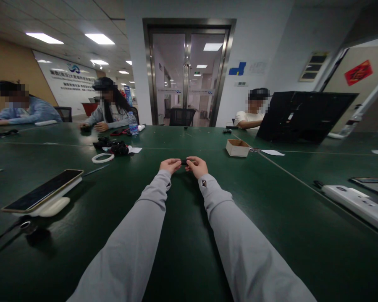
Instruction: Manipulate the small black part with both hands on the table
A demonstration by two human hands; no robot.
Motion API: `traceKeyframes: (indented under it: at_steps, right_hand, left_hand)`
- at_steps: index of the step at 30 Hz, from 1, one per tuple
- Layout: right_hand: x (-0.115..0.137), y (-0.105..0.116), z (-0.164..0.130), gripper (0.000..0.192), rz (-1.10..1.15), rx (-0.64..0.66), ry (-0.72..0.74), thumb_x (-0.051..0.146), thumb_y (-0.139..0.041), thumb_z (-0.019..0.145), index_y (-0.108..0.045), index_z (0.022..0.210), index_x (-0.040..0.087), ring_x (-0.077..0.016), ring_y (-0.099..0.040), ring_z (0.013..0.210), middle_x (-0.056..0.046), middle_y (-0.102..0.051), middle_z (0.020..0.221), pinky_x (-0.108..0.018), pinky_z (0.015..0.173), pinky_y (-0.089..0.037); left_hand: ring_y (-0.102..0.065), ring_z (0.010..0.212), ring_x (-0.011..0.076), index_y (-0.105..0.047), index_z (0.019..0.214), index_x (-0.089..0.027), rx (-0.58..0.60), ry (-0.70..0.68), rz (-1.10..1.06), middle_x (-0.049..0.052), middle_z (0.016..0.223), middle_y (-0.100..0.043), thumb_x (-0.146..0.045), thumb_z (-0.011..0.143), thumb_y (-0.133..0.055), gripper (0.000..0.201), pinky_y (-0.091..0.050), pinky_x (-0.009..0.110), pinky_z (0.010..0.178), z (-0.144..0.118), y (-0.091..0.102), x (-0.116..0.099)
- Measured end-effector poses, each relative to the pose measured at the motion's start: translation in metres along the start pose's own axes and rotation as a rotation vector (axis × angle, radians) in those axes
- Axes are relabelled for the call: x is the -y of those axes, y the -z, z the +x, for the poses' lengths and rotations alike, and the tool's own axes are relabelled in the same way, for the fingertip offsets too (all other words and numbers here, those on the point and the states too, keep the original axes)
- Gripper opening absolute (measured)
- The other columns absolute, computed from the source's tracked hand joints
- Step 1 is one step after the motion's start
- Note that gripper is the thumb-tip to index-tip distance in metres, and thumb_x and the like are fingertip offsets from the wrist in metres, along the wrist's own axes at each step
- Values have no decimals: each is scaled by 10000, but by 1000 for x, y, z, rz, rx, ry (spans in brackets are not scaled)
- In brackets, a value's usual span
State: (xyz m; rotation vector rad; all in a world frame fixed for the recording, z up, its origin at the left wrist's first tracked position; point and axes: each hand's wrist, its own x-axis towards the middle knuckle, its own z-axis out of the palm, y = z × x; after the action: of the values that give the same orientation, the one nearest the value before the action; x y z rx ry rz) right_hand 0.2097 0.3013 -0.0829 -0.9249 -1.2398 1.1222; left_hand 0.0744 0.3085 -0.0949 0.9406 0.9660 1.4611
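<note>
Small black part [184, 162], beyond cardboard box [237, 148] on bench [271, 201]: pinched between left hand [170, 165] and right hand [197, 167] fingers, handling unfinished.

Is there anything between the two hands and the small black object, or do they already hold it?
Nothing visible stands between them. The left hand and right hand both grip the small black object directly, above the green table.

Dark green table [271, 201]; grey sleeves [138, 235]; small black object [184, 162]; tan box [237, 148].
</note>
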Motion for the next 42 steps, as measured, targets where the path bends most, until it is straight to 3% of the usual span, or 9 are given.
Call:
traceKeyframes:
  at_steps: [7, 11, 14, 17, 27, 33, 36, 38, 42]
  right_hand:
    - [-1, 5, -1, 38, 5, -10, -122, 144, -569, 774, -550, 785, 114, -90, -518, 349, 22, -545, 441, -174, 337, -449]
    - [-2, 7, -1, 183, 9, 13, -166, 244, -520, 827, -520, 698, 114, -94, -490, 317, -7, -540, 422, -177, 294, -406]
    - [-1, 9, -2, 122, 96, 75, -207, 222, -557, 806, -527, 765, 111, -102, -528, 367, -22, -573, 465, -185, 349, -444]
    - [2, 13, -4, 154, 173, 131, -238, 140, -632, 731, -528, 840, 108, -110, -560, 426, -32, -600, 509, -195, 413, -474]
    - [8, 15, -8, 140, 189, 152, -284, 188, -608, 745, -525, 673, 101, -107, -535, 398, -63, -590, 497, -193, 388, -446]
    - [10, 14, -9, 101, 180, 138, -272, 162, -600, 735, -531, 691, 103, -106, -535, 391, -50, -582, 493, -190, 379, -441]
    - [10, 14, -9, 72, 167, 128, -283, 140, -585, 739, -533, 710, 99, -106, -535, 388, -49, -581, 492, -188, 375, -439]
    - [10, 14, -9, 55, 164, 130, -288, 124, -565, 748, -533, 716, 94, -106, -536, 388, -53, -580, 488, -185, 375, -436]
    - [10, 14, -9, 62, 165, 154, -280, 132, -575, 746, -535, 719, 92, -104, -535, 392, -56, -582, 494, -185, 381, -438]
  left_hand:
    - [-596, 783, 164, -640, 713, -128, 103, -260, 274, 66, 795, -661, -169, 487, -732, 247, -445, 350, 839, 0, 5, 1]
    - [-596, 825, 172, -626, 751, -136, 147, -296, 299, 74, 855, -663, -166, 509, -705, 256, -433, 362, 859, -3, 5, -3]
    - [-593, 825, 169, -620, 747, -136, 135, -303, 292, 73, 849, -662, -161, 507, -700, 254, -427, 360, 867, -4, 5, -4]
    - [-590, 810, 163, -618, 741, -133, 137, -283, 256, 69, 836, -660, -158, 484, -712, 274, -432, 347, 850, -4, 6, -3]
    - [-587, 793, 121, -598, 819, -150, 83, -116, -11, 65, 902, -633, -260, 558, -728, 312, -467, 231, 704, -15, -8, -10]
    - [-531, 490, 113, -556, 716, -123, -59, 188, 155, 40, 561, -551, -421, 682, -614, 305, -460, 260, 496, -12, -12, -11]
    - [-516, 506, 94, -561, 700, -127, 12, 26, 250, 27, 599, -558, -273, 620, -681, 206, -448, 232, 499, -12, -11, -9]
    - [-547, 590, 92, -565, 799, -158, 49, -84, 213, 23, 724, -590, -170, 552, -714, 289, -466, 220, 555, -13, -9, -9]
    - [-535, 510, 92, -512, 921, -173, -21, 58, 200, 22, 667, -575, -330, 677, -624, 312, -443, 220, 492, -13, -8, -9]
